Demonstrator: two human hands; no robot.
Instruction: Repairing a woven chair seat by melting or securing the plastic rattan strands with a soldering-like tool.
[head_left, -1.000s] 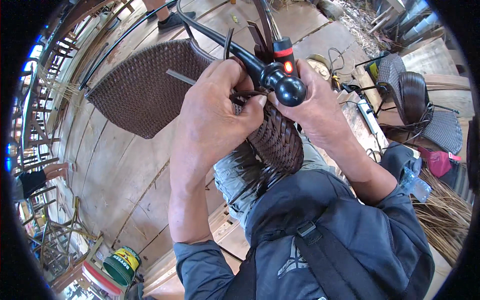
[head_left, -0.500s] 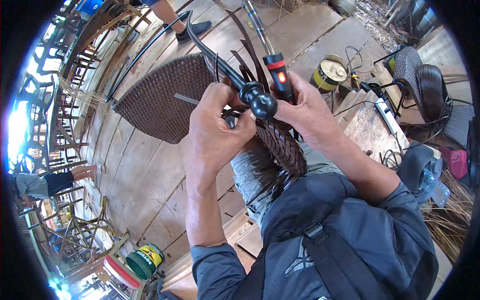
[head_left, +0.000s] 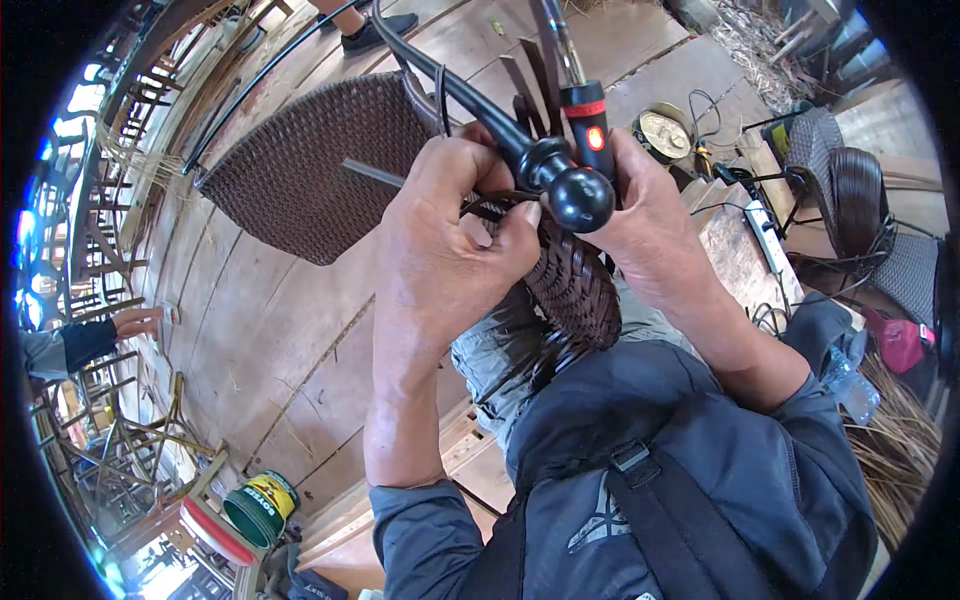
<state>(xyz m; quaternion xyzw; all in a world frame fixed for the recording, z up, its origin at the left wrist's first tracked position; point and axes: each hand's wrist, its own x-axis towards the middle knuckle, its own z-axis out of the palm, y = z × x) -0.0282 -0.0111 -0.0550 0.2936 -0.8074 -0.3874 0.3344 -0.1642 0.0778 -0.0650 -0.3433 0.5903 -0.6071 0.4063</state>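
Observation:
My right hand (head_left: 655, 215) is closed around the black handle of a soldering iron (head_left: 588, 130), which has a red ring and a lit red light; its metal shaft points up and away. Next to it, a black tubular frame with a round ball end (head_left: 580, 200) crosses between my hands. My left hand (head_left: 445, 225) is closed, thumb and fingers pinching a dark brown weaving strip beside the frame. A flat grey strip (head_left: 372, 173) sticks out past its knuckles. A brown woven panel (head_left: 310, 165) spreads to the left; a narrower woven part (head_left: 580, 290) hangs over my lap.
A tin (head_left: 662, 135) of pale material stands at the right, near a white power strip (head_left: 768, 240) with cables. Woven pieces (head_left: 858, 190) lie farther right. A green bucket (head_left: 262, 508) is at lower left. Other people's legs show at the top and left edges.
Both hands, the soldering iron and the frame's ball end have shifted right together. The woven panel has moved slightly left and up in view. My grips look the same.

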